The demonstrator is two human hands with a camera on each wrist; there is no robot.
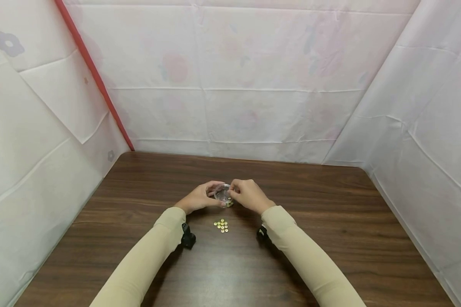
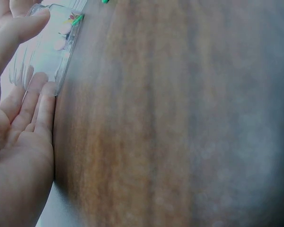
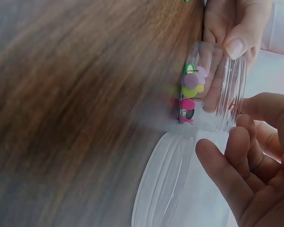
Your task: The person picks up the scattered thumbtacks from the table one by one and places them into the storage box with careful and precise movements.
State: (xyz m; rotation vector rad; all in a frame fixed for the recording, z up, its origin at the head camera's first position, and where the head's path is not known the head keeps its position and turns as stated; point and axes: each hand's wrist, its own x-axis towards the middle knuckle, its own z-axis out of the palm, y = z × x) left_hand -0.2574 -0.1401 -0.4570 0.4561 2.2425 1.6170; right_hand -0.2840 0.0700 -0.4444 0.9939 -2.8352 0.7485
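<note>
A clear round plastic jar (image 1: 221,194) stands on the table, its mouth facing up. My left hand (image 1: 201,197) grips it from the left, with the thumb across the near side and the fingers behind. Colourful thumbtacks (image 3: 191,81) in green, purple, yellow and pink lie at the jar's bottom. At the rim, the thumb and index finger of my right hand (image 1: 249,195) pinch a small thumbtack, mostly hidden; a thin orange bit (image 3: 232,104) shows at the fingertip. Several gold-looking thumbtacks (image 1: 222,226) lie grouped on the table in front of the jar.
A clear round lid (image 3: 157,182) lies beside the jar in the right wrist view; my right hand hides it in the head view. The dark wood table (image 1: 330,238) is bordered by white cloth (image 1: 253,115) at the back and sides.
</note>
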